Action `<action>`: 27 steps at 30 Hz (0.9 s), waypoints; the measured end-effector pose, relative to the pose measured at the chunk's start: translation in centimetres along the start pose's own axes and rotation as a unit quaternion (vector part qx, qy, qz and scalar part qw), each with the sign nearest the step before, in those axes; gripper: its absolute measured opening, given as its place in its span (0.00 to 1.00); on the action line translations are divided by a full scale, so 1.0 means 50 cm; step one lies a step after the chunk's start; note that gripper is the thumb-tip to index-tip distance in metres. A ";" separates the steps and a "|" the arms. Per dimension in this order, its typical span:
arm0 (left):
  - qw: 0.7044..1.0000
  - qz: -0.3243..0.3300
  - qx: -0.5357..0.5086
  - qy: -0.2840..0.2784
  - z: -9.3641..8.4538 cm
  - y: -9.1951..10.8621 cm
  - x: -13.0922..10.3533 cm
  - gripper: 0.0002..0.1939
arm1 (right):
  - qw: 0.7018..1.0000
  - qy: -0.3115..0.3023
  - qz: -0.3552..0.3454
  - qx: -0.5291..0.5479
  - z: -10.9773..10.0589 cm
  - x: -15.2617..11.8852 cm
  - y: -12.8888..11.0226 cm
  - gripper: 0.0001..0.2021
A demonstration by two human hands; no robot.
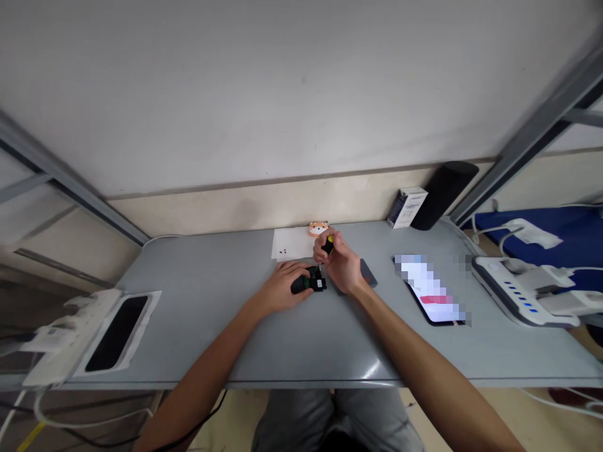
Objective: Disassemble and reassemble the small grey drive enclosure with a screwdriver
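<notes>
My left hand (285, 287) is closed round a small black device (299, 284) with green parts, which rests on the grey desk. My right hand (340, 262) grips a black and yellow screwdriver handle (328, 245) just above and to the right of the device. The tool's lower end points down toward the device, too small to make out clearly. Behind my hands lies a white sheet (294, 242) with several tiny dark pieces (282, 252) on it. An orange and white animal-faced item (318, 229) sits at the sheet's right side.
A dark flat pad (368, 274) lies partly behind my right wrist. Farther right are a lit phone (431, 292) and a power strip (506, 292). A small box (409, 207) and black cylinder (445, 194) stand at the back. Another phone (117, 333) lies left, beside a white power strip (70, 339).
</notes>
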State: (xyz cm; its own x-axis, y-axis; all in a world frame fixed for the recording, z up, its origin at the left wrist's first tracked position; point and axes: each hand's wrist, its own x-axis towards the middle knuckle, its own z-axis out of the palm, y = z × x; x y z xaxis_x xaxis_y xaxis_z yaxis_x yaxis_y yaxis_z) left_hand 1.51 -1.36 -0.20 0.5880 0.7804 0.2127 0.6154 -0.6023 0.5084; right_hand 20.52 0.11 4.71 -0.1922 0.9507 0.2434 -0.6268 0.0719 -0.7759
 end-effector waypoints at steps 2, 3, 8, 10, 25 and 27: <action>1.000 0.002 0.002 0.001 0.001 -0.001 0.000 0.09 | 1.000 -0.005 0.003 0.000 0.001 0.000 -0.001 0.22; 1.000 0.003 0.003 0.002 0.001 -0.001 0.000 0.09 | 1.000 -0.007 0.004 -0.003 0.001 0.001 -0.001 0.22; 1.000 0.006 0.008 0.005 0.003 0.000 0.000 0.09 | 1.000 0.003 -0.007 -0.027 -0.001 0.002 -0.003 0.23; 1.000 0.005 0.010 0.005 0.002 0.001 -0.001 0.09 | 1.000 0.008 -0.012 -0.017 -0.001 0.003 -0.002 0.22; 1.000 -0.001 0.005 0.002 -0.002 0.003 -0.004 0.10 | 1.000 0.020 -0.004 0.008 -0.010 0.004 0.001 0.21; 1.000 -0.002 0.002 -0.002 -0.003 0.003 -0.003 0.11 | 1.000 0.023 -0.003 0.009 -0.007 0.004 0.001 0.21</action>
State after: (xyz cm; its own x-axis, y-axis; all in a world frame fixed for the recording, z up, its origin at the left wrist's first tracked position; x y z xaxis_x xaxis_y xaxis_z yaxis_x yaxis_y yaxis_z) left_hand 1.44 -1.57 -0.04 0.5880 0.7821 0.2064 0.6196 -0.5995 0.5066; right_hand 20.72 0.39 4.54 -0.1544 0.9632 0.2200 -0.6418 0.0715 -0.7635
